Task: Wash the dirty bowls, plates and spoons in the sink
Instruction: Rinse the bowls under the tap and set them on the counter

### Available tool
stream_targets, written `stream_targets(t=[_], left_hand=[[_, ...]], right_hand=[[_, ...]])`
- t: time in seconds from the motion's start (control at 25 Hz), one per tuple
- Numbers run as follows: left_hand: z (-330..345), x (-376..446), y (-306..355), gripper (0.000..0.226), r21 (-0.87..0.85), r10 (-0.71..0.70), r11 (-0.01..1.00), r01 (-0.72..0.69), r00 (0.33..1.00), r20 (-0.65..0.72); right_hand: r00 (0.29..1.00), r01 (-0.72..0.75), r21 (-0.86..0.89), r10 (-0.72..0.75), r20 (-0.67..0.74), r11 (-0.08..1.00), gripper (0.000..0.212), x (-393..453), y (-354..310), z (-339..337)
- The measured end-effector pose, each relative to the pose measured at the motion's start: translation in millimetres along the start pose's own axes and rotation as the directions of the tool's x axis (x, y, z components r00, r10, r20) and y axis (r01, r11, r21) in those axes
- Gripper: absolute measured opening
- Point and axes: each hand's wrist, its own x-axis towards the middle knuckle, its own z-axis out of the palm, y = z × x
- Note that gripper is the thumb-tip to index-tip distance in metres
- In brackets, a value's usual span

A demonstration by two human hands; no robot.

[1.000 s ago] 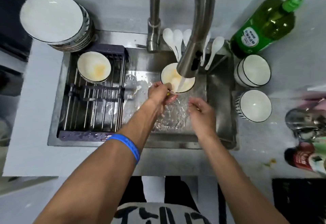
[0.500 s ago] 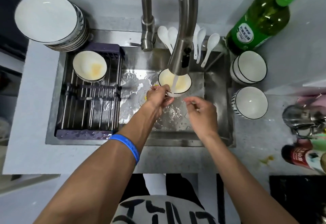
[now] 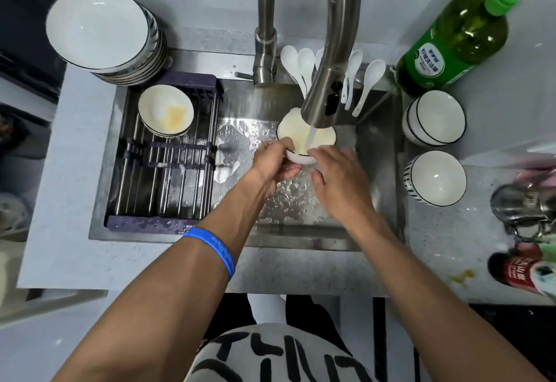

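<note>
Rinsing 1 small bowl (image 3: pixel 304 136) under the running faucet (image 3: pixel 328 92) in the sink (image 3: pixel 376 152); you look mid-task: 2 clean-looking bowls (image 3: pixel 434 118) sit on the counter right, white spoons (image 3: pixel 365 80) lean at the sink's back edge, 1 stained dish (image 3: pixel 165 110) waits on the rack (image 3: pixel 162 189), a stack of plates (image 3: pixel 99 26) stands far left; your left hand (image 3: pixel 272 161) curls round the bowl's near rim; your right hand (image 3: pixel 337 177) lies relaxed, fingertips touching the rim, holding nothing.
</note>
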Motion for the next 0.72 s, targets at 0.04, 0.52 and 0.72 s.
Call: stream_targets(t=[0.04,0.52,0.72], left_hand=[[2,-2,1,0.056,0.043,0.006,0.999,-0.006,1.0,0.014],[-20,-25,25,0.023,0.284,0.243,0.933,-0.221,0.969,-0.044],[-4,-36,5,0.046,0.689,0.558,0.517,-0.508,0.81,0.179]], right_hand=[[1.0,0.03,-0.08,-0.029,0.009,0.996,0.03,1,4,-2],[0.855,-0.483,0.697,0.458,0.245,0.529,0.014,39,-33,3],[0.715,-0.535,0.845,0.541,0.443,0.014,0.023,45,-43,-9]])
